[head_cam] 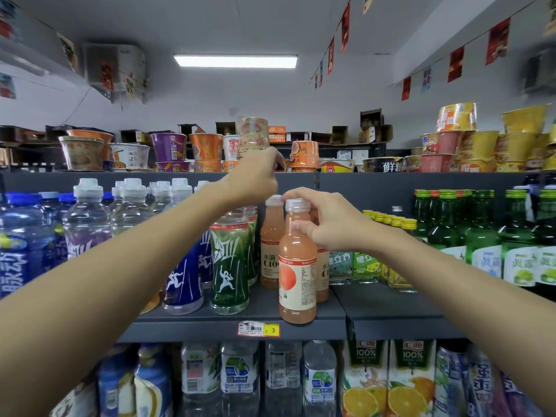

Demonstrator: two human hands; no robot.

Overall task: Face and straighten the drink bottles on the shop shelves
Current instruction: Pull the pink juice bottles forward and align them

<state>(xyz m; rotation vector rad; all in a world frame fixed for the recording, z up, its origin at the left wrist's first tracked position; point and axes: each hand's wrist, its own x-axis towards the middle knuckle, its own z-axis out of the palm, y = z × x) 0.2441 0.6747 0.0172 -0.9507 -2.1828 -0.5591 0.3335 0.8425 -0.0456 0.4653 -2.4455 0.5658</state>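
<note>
The pink front bottle (297, 266) stands upright at the shelf's front edge (240, 319), directly under my right hand (328, 219), its label turned partly sideways. My right thumb and fingers pinch its neck just below the white cap. My left hand (255, 179) is higher and farther back, fingers curled over the green bottle (230, 260); I cannot tell whether it grips. I judge the turn falls to my right hand.

Shop interior. Ceiling: white, one lit panel light (235, 60). Back wall (270, 103): pale grey-white. Bunting flags (346, 27) strung from ceiling at right. Shelving: dark grey metal shelf (240, 322) with yellow price tag (259, 328); top shelf (421, 179) carrying stacked noodle cups (207, 149). Cardboard boxes (371, 124) along rear ledge.
</note>
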